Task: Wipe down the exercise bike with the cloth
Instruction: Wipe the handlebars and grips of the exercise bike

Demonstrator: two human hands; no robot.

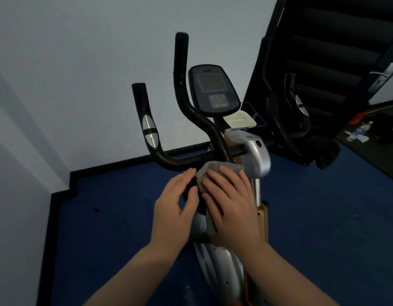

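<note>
Under right hand (232,208), cloth (215,171) lengthwise toward console (213,90)

The blue floor (116,228) carries the exercise bike (255,160), with litter (357,134) far right.

A single wide-angle head view looks forward and steeply down from close above the exercise bike (246,155), its console (213,89) at upper centre. Both forearms enter from the bottom edge; the blue floor (116,217) fills the lower frame, pale walls the upper left.
</note>
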